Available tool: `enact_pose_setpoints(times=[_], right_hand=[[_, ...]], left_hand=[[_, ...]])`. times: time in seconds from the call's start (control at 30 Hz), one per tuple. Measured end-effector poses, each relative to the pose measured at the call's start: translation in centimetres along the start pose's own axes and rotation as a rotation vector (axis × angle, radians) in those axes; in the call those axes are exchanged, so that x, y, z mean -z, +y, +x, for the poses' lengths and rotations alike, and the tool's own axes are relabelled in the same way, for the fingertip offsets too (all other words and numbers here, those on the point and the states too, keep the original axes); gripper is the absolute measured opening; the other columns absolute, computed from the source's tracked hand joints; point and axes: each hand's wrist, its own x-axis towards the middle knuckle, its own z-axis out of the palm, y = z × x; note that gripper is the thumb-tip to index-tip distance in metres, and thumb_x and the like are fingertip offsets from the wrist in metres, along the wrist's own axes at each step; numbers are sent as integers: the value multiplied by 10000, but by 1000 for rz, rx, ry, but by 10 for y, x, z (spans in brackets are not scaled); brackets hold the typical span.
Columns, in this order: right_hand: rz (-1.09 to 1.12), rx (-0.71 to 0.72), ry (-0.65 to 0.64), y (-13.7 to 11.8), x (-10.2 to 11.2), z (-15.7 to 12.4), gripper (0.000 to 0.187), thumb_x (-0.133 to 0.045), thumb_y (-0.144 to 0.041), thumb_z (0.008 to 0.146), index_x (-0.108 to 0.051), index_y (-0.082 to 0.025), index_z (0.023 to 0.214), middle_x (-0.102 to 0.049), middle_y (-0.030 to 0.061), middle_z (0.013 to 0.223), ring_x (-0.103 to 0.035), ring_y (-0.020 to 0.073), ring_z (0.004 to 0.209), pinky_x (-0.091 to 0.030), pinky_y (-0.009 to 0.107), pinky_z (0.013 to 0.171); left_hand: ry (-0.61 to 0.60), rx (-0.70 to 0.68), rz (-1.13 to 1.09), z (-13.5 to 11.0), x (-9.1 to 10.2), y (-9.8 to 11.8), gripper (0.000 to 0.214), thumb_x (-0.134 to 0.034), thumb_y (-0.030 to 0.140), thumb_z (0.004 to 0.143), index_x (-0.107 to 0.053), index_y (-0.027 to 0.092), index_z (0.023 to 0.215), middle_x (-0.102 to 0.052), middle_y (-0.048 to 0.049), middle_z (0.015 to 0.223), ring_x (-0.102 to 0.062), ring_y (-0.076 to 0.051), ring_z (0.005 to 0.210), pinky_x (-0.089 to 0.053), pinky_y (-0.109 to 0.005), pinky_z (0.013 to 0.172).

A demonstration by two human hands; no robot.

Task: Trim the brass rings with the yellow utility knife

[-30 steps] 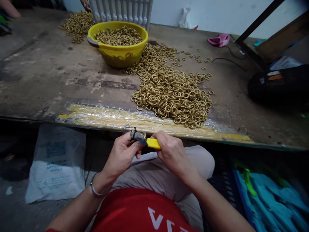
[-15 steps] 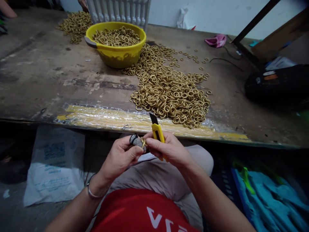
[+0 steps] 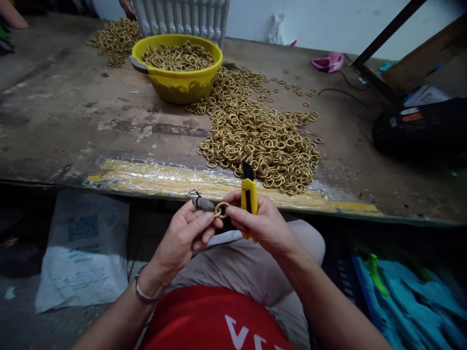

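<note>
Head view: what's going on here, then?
The left hand and right hand pinch at least one gold-coloured ring between them. The right hand also holds a yellow cutter, its blade out. Ahead, a pile of rings lies on the table beside a yellow basin of more rings.

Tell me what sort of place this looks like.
Probably a workshop: a worn, stained table bears a loose heap of brass-colored rings, a yellow basin holds more of them, and the right hand holds a yellow utility knife.
</note>
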Motion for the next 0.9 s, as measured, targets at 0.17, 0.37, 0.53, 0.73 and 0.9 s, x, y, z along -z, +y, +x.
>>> enact_pose_setpoints(times=[0.17, 0.37, 0.53, 0.73, 0.9], right_hand=[[-207, 170, 114, 6, 1, 1, 213, -741, -319, 758, -678, -168, 894, -668, 10, 815, -595, 126, 720, -474, 259, 689], [-285, 234, 78, 11, 2, 3, 130, -692, -300, 805, -672, -178, 844, -655, 1, 775, -586, 129, 717, -465, 270, 712], [-171, 185, 49, 14, 3, 5, 175, -713, -328, 797, -643, -172, 833, -589, -26, 656, -524, 94, 594, -424, 229, 587], [-59, 61, 46, 25, 4, 6, 257, -728, -389, 782, -615, -171, 855, -466, -69, 550, -374, 61, 450, -280, 203, 423], [-213, 175, 94, 20, 8, 2, 194, -714, -332, 795, -626, -170, 856, -526, -34, 679, -412, 63, 515, -318, 211, 470]], left_hand=[[-99, 45, -51, 3, 1, 1, 288, -695, 285, 843, -602, 138, 1073, -679, -48, 803, -452, -33, 451, -257, -109, 352], [-126, 47, -84, 7, 1, -2, 352, -687, 429, 851, -611, 131, 1024, -698, -75, 820, -461, -34, 433, -241, -115, 342], [-105, 57, -77, 8, 0, -2, 270, -719, 332, 832, -591, 126, 949, -701, -68, 821, -453, -24, 426, -246, -113, 343], [-52, 30, -42, 8, -4, -3, 250, -666, 239, 857, -556, 150, 1063, -681, -35, 809, -484, -41, 445, -262, -120, 351], [-26, 47, -56, 8, -6, -4, 271, -650, 213, 849, -548, 157, 1093, -679, -25, 754, -476, -48, 424, -259, -126, 353]])
